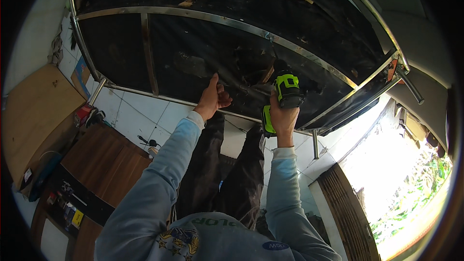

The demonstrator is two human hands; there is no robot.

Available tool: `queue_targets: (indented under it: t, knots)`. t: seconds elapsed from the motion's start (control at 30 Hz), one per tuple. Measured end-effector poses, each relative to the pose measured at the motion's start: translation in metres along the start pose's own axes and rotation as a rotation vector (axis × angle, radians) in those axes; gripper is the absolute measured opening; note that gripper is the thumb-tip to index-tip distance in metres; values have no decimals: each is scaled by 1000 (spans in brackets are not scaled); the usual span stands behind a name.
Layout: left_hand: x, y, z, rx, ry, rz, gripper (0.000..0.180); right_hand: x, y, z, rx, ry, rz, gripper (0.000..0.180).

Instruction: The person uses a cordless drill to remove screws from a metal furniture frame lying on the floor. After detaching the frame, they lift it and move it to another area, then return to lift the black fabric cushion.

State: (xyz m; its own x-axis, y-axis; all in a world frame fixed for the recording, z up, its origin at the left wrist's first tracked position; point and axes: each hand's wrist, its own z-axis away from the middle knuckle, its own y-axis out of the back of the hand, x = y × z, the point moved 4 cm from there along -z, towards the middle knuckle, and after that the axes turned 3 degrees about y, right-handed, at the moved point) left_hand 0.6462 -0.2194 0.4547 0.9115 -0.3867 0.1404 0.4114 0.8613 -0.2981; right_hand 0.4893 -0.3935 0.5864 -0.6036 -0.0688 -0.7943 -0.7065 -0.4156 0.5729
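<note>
My right hand (284,118) is wrapped round the grip of a black and lime-green cordless drill (289,87). The drill points away from me, its front end over the black cloth underside (188,63) of a piece of furniture with a shiny metal tube frame (193,14). Near the frame's closest rail, my left hand (212,99) hovers with its thumb stretched up and its fingers loosely curled; nothing shows in it. A torn hole (253,65) in the cloth lies between the hands, with a piece of wood showing inside.
Metal legs (315,145) stick out from the frame's corners. At left stand a brown wooden cabinet (104,162) with small items on its shelf and a light wooden board (41,111). White tiles (140,108) cover the floor. A dark slatted panel (345,208) stands by the bright opening at right.
</note>
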Motion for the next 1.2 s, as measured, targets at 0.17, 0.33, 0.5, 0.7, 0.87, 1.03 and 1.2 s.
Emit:
queue_targets:
  t: [0.17, 0.33, 0.5, 0.7, 0.87, 1.03, 1.2]
  knots:
    - [-4, -10, -5, -14, -26, -18, 44, 4, 2, 2, -43, 8, 33, 28]
    - [-4, -12, -6, 51, -44, -110, 32, 3, -2, 0, -25, 6, 36, 28]
    - [-2, -30, -1, -19, -33, -103, 33, 1, -3, -1, 0, 74, 30, 23]
    - [23, -110, -13, -188, -44, -28, 42, 5, -5, 5, -65, 25, 81, 29]
    - [47, -161, -30, -345, -60, 26, 41, 2, -5, 5, -50, -2, 61, 28]
    - [48, -173, -39, -364, -73, 76, 32, 4, -7, 5, -48, -27, 57, 28]
    - [52, -176, -37, -297, -113, 84, 24, 2, -8, 7, -62, 57, 118, 27]
